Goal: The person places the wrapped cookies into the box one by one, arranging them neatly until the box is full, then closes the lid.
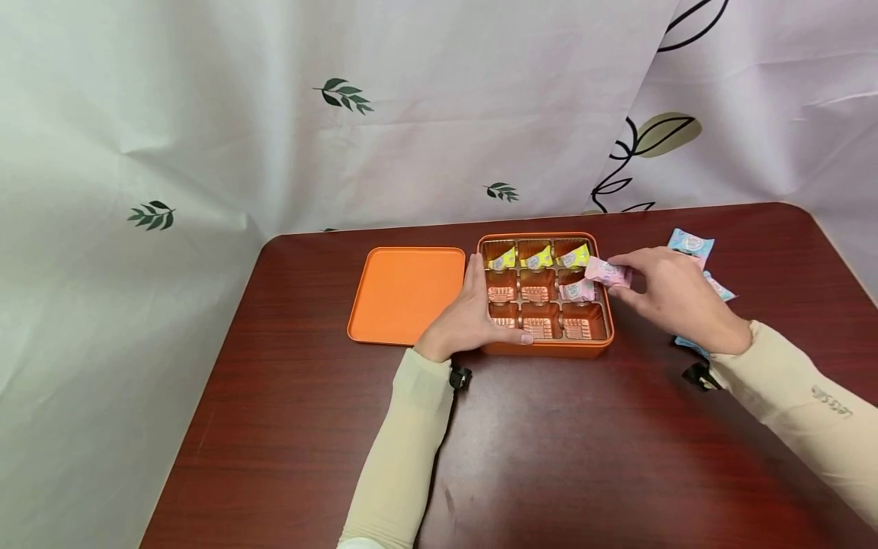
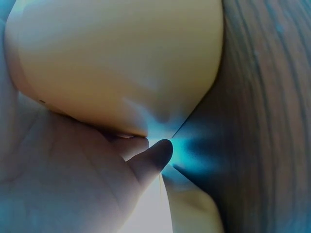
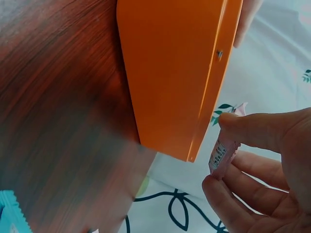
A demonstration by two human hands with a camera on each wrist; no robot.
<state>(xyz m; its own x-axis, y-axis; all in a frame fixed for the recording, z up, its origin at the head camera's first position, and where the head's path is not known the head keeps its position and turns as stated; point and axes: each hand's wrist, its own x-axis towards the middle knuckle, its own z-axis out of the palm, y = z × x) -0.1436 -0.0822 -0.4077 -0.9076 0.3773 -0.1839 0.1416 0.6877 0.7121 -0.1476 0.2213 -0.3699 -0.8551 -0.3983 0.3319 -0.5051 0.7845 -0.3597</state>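
An orange box (image 1: 545, 349) with a compartmented copper-coloured insert stands on the table. Its back row bears three yellow-wrapped candies (image 1: 536, 258), one per compartment; a pink-wrapped candy (image 1: 576, 290) lies in the middle row at the right. My left hand (image 1: 466, 316) rests against the box's left side with fingers extended, its thumb lying along the front rim. Between thumb and fingertips, my right hand (image 1: 675, 293) pinches another pink-wrapped candy (image 3: 224, 151), held over the box's right rim in the head view. The right wrist view shows it beside the box's orange wall (image 3: 170, 73).
The flat orange lid (image 1: 408, 293) lies to the left of the box. Several blue-wrapped candies (image 1: 691, 242) lie on the dark red table (image 1: 549, 450) at the right, partly hidden by my right hand and wrist. A patterned white curtain (image 1: 411, 137) hangs behind the table.
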